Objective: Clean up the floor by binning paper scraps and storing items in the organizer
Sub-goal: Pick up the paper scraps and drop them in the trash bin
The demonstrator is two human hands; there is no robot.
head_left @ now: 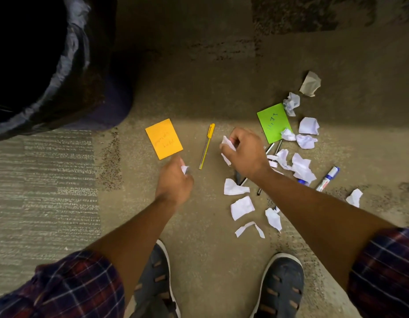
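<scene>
Both hands are loaded: the left hand (175,180) pinches a small white paper scrap (184,169) at frame centre, and the right hand (246,152) is closed on a crumpled white wad (228,143). The black-lined round bin (61,72) sits upper left — a long carry, so loosely held bits may drop. More torn white scraps (242,207) lie lower right among pens, where a hasty grab could sweep up the yellow plastic pen (207,145) too.
</scene>
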